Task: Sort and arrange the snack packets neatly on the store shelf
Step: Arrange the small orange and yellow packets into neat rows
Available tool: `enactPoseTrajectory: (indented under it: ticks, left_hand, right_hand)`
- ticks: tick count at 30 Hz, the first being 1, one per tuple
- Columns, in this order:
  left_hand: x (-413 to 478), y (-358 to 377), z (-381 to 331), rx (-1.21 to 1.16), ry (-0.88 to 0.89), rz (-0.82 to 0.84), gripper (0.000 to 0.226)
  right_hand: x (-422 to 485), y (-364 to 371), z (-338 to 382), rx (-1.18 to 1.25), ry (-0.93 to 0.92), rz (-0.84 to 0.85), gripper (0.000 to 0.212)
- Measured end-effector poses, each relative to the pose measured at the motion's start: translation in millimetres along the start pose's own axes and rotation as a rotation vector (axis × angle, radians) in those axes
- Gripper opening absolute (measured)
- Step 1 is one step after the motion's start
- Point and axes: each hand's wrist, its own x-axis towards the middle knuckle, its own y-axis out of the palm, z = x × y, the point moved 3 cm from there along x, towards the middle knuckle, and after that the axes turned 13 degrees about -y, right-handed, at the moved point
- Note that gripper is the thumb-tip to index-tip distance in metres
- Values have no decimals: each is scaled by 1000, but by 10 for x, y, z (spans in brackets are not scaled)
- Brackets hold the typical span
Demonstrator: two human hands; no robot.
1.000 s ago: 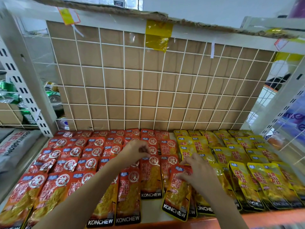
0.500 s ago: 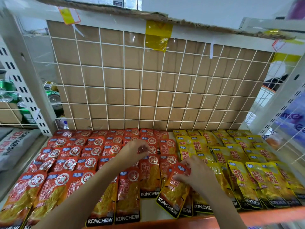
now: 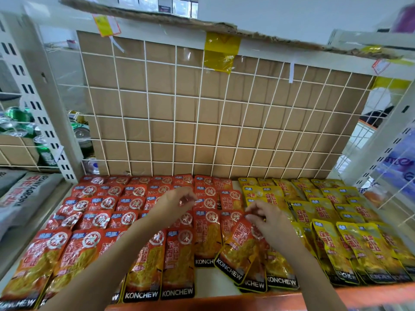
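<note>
Since a second ago: tilted red packet (image 3: 241, 250) has swung further off square, printed foot kicked out to the left; right hand (image 3: 271, 223) has slid up to its top corner. Left hand (image 3: 170, 204) barely shifted

Hands: right thumb and fingers pinch the top edge of the tilted red packet. Left fingers are curled, seemingly pinching the top of a mid-row red packet (image 3: 203, 202)

Position: tilted packet lies on the shelf (image 3: 213, 281) at the seam between the red packets (image 3: 101, 218) and the yellow packets (image 3: 325, 212), overlapping both. Its long axis runs diagonally, foot near-left and head far-right, while its neighbours run straight front to back. Right hand is on it; left hand sits well to its left and further back. Judgement: squaring it up means turning the foot back to the right, towards the orange lip (image 3: 370, 295)

Materials: flat glossy foil pouches, crinkled, slippery-looking, limp rectangles with sealed ends. White wire grid (image 3: 202, 122) backed by cardboard (image 3: 168, 104). Cans (image 3: 45, 151) on the neighbouring shelf to the left
</note>
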Motion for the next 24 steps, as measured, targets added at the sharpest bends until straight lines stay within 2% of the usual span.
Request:
enactPoseTrajectory:
  ticks: [3,12,24]
  left_hand:
    - [-28,-34,72,36,-11,-2,13]
    - [-222,-97,99,138,86,-43,18]
    - [-263,-8,117,147,105,-28,20]
  right_hand:
    - [139,101,117,34,-46,52,24]
    - [373,670,368,-19,-157,317,6]
    - [344,806,366,-156,-258,299,21]
